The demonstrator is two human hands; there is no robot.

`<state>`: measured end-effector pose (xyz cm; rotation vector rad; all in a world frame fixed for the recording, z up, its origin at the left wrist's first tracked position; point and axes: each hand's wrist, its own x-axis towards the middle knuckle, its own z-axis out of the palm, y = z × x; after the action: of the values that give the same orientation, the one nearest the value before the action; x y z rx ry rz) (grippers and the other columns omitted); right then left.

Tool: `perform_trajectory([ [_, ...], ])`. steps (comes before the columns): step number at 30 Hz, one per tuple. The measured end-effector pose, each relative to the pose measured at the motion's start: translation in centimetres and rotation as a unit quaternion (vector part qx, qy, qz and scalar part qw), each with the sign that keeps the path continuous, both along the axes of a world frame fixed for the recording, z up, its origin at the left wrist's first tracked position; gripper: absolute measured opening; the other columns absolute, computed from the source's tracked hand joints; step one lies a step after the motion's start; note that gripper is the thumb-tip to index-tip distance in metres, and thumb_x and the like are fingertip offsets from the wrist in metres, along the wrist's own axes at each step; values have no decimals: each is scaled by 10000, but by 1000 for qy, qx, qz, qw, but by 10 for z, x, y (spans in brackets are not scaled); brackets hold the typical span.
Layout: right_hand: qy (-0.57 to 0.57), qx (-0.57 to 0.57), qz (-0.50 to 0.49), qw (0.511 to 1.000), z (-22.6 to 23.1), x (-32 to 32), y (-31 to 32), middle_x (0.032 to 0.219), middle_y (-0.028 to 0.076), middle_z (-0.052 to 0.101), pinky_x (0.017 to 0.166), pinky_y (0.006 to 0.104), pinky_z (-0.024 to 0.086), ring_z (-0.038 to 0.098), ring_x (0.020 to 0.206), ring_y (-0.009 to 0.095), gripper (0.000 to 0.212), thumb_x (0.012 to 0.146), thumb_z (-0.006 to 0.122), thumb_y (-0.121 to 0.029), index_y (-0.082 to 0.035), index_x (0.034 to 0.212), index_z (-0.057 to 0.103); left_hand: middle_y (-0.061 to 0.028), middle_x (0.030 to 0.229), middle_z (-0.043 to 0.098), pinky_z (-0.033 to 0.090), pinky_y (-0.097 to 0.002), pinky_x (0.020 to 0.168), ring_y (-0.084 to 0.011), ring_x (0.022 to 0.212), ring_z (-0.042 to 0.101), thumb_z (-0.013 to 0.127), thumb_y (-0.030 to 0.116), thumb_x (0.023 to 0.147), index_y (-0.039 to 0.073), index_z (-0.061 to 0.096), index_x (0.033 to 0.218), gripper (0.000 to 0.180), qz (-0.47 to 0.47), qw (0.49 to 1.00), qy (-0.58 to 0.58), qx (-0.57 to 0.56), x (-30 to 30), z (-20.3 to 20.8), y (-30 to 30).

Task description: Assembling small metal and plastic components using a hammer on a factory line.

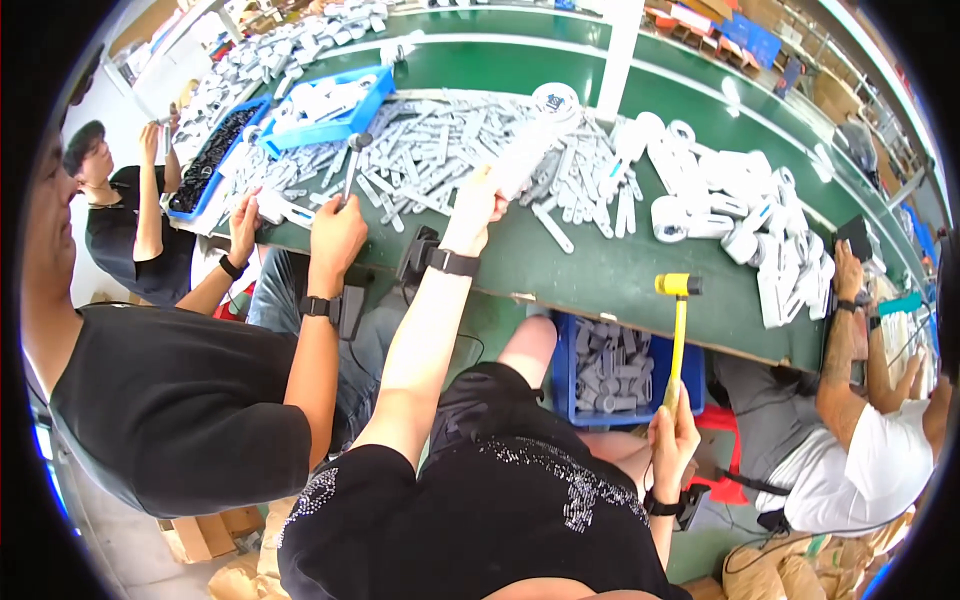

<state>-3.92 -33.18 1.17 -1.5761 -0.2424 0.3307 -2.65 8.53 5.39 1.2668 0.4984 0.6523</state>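
My left hand reaches out over the bench, its fingers closed round the lower end of a long white plastic part with a round end. Glare washes out most of its surface, though a dark mark shows on the round end. Closer to my body, my right hand grips a yellow-handled hammer upright near the bench's front edge. The hammer's head is yellow with a black face and is apart from the white part. Many loose grey plastic strips lie spread around and beyond my left hand.
White round-ended parts are heaped at right on the green bench. A blue bin of grey pieces stands below. Blue trays sit at left. Co-workers sit on both sides; the left one holds a hammer.
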Motion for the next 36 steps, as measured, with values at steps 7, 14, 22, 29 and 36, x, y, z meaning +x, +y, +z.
perform_trajectory([
  [7, 0, -39, 6, 999, -13, 15, -2, 702, -50, 484, 468, 176, 319, 393, 537, 20, 478, 927, 526, -10, -37, 1396, 436, -43, 602, 541, 333, -282, 367, -118, 418, 454, 622, 272, 835, -15, 574, 840, 291, 55, 966, 166, 189, 123, -3, 83],
  [14, -22, -88, -15, 996, -14, 29, -13, 676, -35, 491, 460, 182, 323, 402, 510, 31, 470, 924, 535, -20, -42, 1386, 452, -240, 1010, 645, 538, -392, 634, -316, 787, 670, 622, 222, 827, -99, 426, 1270, 581, 214, 901, 128, 356, 236, -1, 90],
  [22, 19, -48, -26, 998, -9, 28, 2, 690, -32, 495, 469, 184, 334, 411, 531, 27, 475, 912, 543, -1, -41, 1379, 461, -187, 750, 670, 528, -428, 710, -341, 767, 668, 715, 398, 709, 35, 711, 819, 380, -23, 753, 271, 599, 207, -9, -33],
  [29, -27, -55, -19, 998, -9, 12, -5, 670, -13, 505, 460, 182, 342, 413, 503, 38, 482, 932, 534, -44, -32, 1400, 423, -176, 884, 652, 494, -465, 749, -331, 883, 616, 668, 267, 742, 4, 675, 875, 295, 117, 774, 192, 593, 182, -1, -42],
  [36, -30, -32, -50, 998, -15, -13, -20, 675, -24, 499, 468, 182, 328, 406, 518, 31, 466, 924, 540, -25, -27, 1382, 452, -107, 924, 592, 427, -419, 781, -297, 912, 554, 655, 237, 824, 56, 608, 1025, 274, 5, 781, 35, 624, 36, -20, -97],
])
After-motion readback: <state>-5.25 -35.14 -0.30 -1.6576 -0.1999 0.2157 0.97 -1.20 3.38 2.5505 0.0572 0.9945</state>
